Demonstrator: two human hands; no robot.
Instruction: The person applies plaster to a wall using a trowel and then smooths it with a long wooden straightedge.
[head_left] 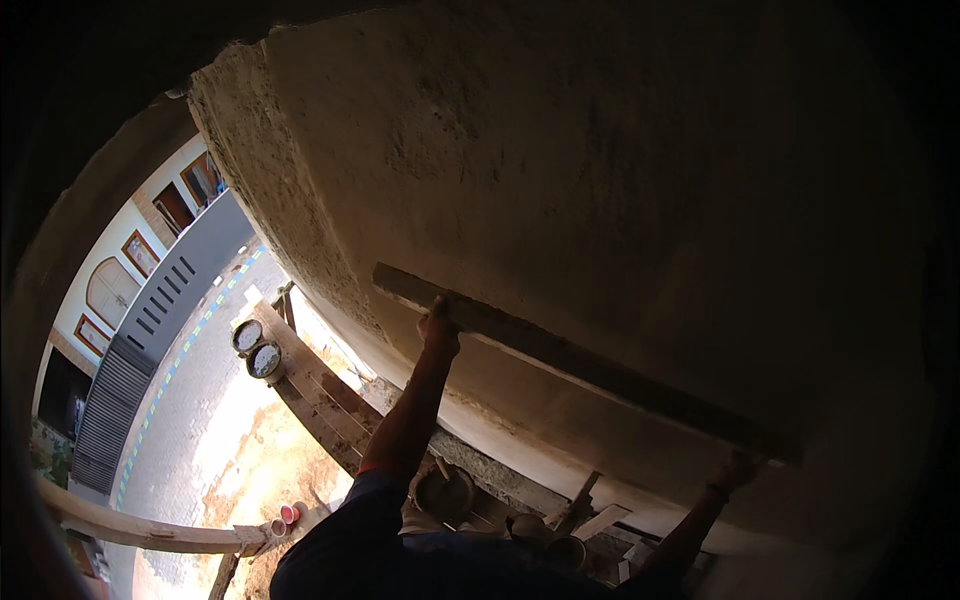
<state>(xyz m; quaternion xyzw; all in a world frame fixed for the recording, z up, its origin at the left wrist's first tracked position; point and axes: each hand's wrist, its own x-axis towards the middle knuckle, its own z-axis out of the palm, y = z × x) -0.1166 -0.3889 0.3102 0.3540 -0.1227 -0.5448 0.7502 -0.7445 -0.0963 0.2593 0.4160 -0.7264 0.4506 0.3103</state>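
Levelling wet plaster with a long straightedge

The plastered wall fills the frame; the straightedge runs from 10 to 4 o'clock across it, left hand and right hand closed on its ends. Judged best: even pressure, flat drag.

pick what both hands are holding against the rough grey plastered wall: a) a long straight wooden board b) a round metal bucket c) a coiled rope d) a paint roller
A: the left hand grips one end and the right hand the other end of a long straight wooden board pressed flat on the rough grey plastered wall; the round buckets sit apart on the scaffold planks below.
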